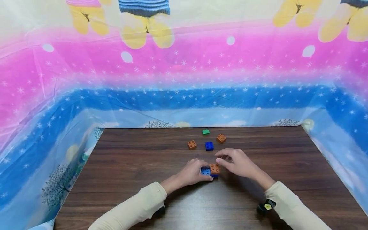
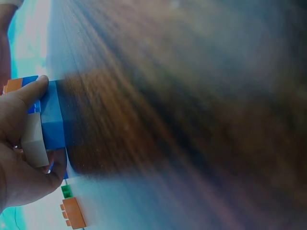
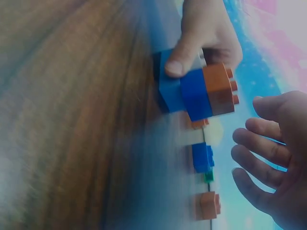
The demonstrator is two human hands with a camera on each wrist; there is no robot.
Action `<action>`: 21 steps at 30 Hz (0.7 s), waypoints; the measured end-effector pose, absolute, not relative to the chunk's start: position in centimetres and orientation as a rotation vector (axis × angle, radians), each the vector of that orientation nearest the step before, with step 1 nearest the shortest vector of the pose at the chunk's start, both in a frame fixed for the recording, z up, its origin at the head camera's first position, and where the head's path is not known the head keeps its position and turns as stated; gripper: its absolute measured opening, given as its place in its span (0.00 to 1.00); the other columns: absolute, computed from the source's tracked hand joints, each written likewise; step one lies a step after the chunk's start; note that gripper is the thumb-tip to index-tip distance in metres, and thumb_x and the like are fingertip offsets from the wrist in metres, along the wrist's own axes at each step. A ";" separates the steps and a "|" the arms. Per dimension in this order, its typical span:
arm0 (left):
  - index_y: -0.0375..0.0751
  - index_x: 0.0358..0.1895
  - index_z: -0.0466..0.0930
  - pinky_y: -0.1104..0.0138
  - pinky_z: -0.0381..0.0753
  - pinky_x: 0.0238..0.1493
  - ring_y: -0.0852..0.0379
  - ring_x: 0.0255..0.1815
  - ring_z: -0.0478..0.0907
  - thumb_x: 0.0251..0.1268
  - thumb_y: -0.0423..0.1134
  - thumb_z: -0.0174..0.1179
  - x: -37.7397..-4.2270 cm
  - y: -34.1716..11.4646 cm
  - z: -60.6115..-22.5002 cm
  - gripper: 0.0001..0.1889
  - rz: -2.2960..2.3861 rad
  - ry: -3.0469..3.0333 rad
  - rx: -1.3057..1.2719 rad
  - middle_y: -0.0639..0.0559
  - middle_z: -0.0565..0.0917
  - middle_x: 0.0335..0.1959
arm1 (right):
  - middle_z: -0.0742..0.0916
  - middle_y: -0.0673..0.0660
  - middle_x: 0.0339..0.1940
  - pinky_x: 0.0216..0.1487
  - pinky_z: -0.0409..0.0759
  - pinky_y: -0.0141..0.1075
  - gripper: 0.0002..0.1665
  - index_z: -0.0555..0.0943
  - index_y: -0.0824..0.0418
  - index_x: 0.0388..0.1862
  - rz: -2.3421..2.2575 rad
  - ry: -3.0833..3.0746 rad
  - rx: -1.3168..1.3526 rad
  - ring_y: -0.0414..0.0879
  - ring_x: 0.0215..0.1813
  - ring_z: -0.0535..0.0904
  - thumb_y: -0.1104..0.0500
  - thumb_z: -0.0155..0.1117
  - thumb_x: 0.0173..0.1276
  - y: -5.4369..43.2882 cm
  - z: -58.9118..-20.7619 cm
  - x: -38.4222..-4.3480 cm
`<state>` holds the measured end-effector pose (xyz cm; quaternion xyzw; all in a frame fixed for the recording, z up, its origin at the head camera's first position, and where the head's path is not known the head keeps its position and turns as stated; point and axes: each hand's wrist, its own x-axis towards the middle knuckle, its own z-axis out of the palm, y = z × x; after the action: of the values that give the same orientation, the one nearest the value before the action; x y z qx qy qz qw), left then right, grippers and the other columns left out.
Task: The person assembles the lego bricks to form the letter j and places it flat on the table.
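My left hand (image 1: 191,172) grips a small toy building block assembly, with its fingers and thumb on opposite sides. The assembly has a light blue block (image 2: 53,115) at the bottom and a white block (image 2: 34,139) on it, partly covered by the hand. A dark blue block (image 3: 195,93) sits over the light blue one, topped by an orange block (image 3: 219,88) with its studs facing up. Just to the right of the assembly, my right hand (image 1: 241,163) hovers apart from it, its fingers relaxed and holding nothing.
Beyond the hands, loose blocks lie on the dark wooden table (image 1: 129,159): an orange block (image 1: 192,145), a dark blue block (image 1: 209,146), another orange block (image 1: 221,138) and a green block (image 1: 205,132). A patterned cloth (image 1: 201,95) encloses the table's back and sides.
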<state>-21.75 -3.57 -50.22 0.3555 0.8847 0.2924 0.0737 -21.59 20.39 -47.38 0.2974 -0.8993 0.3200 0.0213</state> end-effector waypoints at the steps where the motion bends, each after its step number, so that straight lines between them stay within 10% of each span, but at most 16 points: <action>1: 0.37 0.55 0.86 0.72 0.76 0.38 0.66 0.38 0.80 0.61 0.50 0.74 -21.7 -3.6 -50.2 0.25 0.871 2.661 1.065 0.51 0.89 0.45 | 0.89 0.50 0.48 0.45 0.84 0.38 0.19 0.86 0.60 0.55 0.995 -2.781 0.904 0.39 0.44 0.84 0.49 0.64 0.76 20.4 -47.4 -21.9; 21: 0.39 0.59 0.85 0.67 0.76 0.45 0.62 0.42 0.80 0.62 0.52 0.73 -21.8 -3.6 -50.2 0.27 0.814 2.666 1.013 0.51 0.88 0.49 | 0.88 0.59 0.54 0.50 0.82 0.51 0.27 0.82 0.61 0.61 1.021 -2.809 0.619 0.54 0.53 0.84 0.52 0.75 0.67 19.4 -49.5 -27.0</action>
<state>-21.79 -3.60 -50.17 0.3401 0.8955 0.2734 0.0876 -27.03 19.39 -49.54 0.2025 -0.9194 0.3342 0.0446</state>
